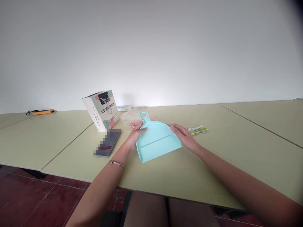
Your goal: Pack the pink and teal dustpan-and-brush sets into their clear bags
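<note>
Nearest you: both forearms crossing the near table (213, 170) edge, one bracelet (116, 163) on the left wrist. Your left hand (136, 134) curls its fingers round the left rim of the mint dustpan (156, 142), close to the handle. Your right hand (182, 135) wraps the right rim. Both grips are closed on it, probably to keep it level, with the handle pointing far. It's mid-table, low over the top. Count: one dustpan, one phone (109, 143) just left, one printed box (101, 108) behind it, one green label (197, 130) right.
</note>
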Demonstrator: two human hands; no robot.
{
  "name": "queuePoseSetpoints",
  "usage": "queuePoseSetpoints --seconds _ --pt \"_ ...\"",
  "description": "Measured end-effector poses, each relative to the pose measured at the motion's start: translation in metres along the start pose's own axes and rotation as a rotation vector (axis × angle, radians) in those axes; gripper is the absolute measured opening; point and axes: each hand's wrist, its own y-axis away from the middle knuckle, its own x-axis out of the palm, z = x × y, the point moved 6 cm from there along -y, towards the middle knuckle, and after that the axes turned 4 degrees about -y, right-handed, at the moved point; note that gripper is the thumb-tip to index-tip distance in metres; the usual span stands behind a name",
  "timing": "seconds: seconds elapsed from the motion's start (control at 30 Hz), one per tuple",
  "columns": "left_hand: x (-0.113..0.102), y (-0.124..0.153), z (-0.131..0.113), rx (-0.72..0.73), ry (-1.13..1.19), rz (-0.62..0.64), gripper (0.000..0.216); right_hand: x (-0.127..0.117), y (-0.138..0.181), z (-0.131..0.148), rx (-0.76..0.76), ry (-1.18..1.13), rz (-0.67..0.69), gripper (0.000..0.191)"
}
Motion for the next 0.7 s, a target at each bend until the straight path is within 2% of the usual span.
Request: queuePoseSetpoints --seconds 0.1,0.2,0.33,0.4,0.47,0.7 --pt "0.003 0.002 -0.005 0.02 0.036 0.045 0.052 -0.013 -0.006 -0.007 -0.019 0.125 -0.093 0.04" --pt "0.001 0.004 -0.014 0.059 0.125 0.084 0.049 -0.016 -0.011 -0.013 -0.087 0.378 -0.051 0.032" --pt "-0.015 0.004 -0.023 0.117 0.233 -0.068 0.047 0.003 -0.007 -0.017 -0.25 0.585 0.261 0.039" --pt "-0.021 0.003 -0.024 0.126 0.271 -0.144 0.046 0.012 -0.002 -0.02 -0.267 0.644 0.42 0.049" --pt "-0.023 0.003 -0.024 0.119 0.292 -0.17 0.044 0.014 0.0 -0.021 -0.26 0.693 0.488 0.056" --pt "-0.017 0.004 -0.024 0.133 0.274 -0.121 0.038 0.01 -0.001 -0.012 -0.264 0.827 0.418 0.044"
